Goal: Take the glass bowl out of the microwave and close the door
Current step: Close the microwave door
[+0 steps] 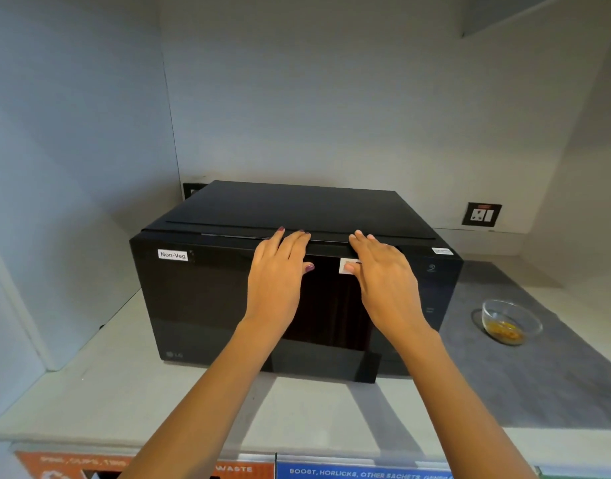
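Observation:
A black microwave [200, 299] with a "Non-Veg" label stands on the counter, its glass door flush against the body. My left hand [279, 271] and my right hand [383, 274] lie flat side by side on the upper part of the door, fingertips over its top edge, holding nothing. The glass bowl [511, 321], with some yellow food at its bottom, stands upright on the counter to the right of the microwave, apart from both hands.
A grey mat [539, 375] covers the counter under the bowl. A wall socket [482, 215] sits behind at the right. White walls close in at left and back. Printed labels [359, 473] run along the counter's front edge.

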Motion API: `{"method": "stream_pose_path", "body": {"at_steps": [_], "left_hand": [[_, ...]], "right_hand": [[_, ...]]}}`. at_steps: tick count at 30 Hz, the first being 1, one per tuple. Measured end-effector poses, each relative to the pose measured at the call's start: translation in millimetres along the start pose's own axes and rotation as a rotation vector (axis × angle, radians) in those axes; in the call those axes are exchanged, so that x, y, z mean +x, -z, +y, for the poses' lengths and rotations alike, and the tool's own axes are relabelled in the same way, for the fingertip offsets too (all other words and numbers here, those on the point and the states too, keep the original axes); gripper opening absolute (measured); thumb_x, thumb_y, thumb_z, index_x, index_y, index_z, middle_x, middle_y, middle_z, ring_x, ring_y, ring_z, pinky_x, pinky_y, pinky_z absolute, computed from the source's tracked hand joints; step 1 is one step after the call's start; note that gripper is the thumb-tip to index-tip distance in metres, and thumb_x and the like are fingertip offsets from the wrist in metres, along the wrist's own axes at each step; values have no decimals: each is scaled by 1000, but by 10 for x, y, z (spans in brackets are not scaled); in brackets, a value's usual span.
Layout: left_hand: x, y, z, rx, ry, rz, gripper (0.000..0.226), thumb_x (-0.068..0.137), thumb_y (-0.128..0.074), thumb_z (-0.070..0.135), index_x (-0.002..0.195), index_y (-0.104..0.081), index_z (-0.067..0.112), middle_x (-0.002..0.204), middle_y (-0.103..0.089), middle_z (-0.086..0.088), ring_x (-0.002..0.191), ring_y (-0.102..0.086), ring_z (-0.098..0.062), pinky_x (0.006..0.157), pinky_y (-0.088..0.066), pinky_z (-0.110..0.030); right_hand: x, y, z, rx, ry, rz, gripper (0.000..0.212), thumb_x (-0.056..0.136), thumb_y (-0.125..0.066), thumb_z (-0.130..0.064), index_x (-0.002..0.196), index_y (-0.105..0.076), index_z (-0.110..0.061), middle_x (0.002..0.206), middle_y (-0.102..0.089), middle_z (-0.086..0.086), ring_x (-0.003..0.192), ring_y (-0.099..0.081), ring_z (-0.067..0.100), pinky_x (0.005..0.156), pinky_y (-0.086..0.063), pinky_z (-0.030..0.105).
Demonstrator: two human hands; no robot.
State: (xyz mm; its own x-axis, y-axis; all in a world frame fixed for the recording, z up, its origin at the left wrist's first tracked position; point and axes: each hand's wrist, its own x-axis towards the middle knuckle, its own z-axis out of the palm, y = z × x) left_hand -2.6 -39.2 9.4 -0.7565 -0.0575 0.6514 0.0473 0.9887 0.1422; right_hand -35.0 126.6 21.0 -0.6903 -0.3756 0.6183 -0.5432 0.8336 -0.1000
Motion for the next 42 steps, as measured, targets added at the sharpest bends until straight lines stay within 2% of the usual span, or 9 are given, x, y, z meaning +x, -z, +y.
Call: {"method": "stream_pose_path", "body": {"at_steps": [5, 15, 25, 32, 42], "left_hand": [[70, -14, -43, -8, -16, 2, 46, 92, -56, 26, 136, -47, 14, 141, -52, -7, 136, -41, -25, 113, -28, -38], [40, -6, -46, -119, -15, 118, 38, 86, -67, 14, 123, -62, 7, 123, -66, -13, 120, -58, -31, 106, -39, -43], [44, -20, -43, -150, 8, 130, 37, 86, -67, 15, 122, -63, 9, 123, -66, -11, 120, -58, -28, 107, -38, -40], [69, -26, -21, -196, 33, 169, 35, 82, -71, 16, 115, -67, 8, 113, -70, -12, 109, -64, -30, 101, -44, -42], [74, -61, -37, -211, 45, 177, 35, 83, -69, 17, 117, -66, 9, 116, -69, -10, 111, -62, -27, 104, -41, -39]], "right_hand": [[45, -58, 7, -44, -20, -18, 50, 94, -59, -22, 140, -44, -8, 146, -48, 13, 137, -43, 28, 114, -31, 40], [22, -138, -16, 32, -49, 124, 43, 86, -69, -13, 125, -59, 0, 127, -63, 20, 121, -58, 36, 107, -40, 46], [23, -167, -28, 50, -59, 188, 37, 86, -68, -10, 121, -60, 1, 124, -65, 20, 118, -59, 36, 108, -39, 45], [39, -186, -58, 95, -101, 225, 36, 83, -71, -9, 116, -62, 2, 116, -68, 22, 115, -60, 41, 102, -44, 48], [52, -232, -71, 163, -147, 251, 37, 81, -72, -8, 116, -63, 0, 117, -68, 21, 119, -57, 42, 100, -45, 51]]}}
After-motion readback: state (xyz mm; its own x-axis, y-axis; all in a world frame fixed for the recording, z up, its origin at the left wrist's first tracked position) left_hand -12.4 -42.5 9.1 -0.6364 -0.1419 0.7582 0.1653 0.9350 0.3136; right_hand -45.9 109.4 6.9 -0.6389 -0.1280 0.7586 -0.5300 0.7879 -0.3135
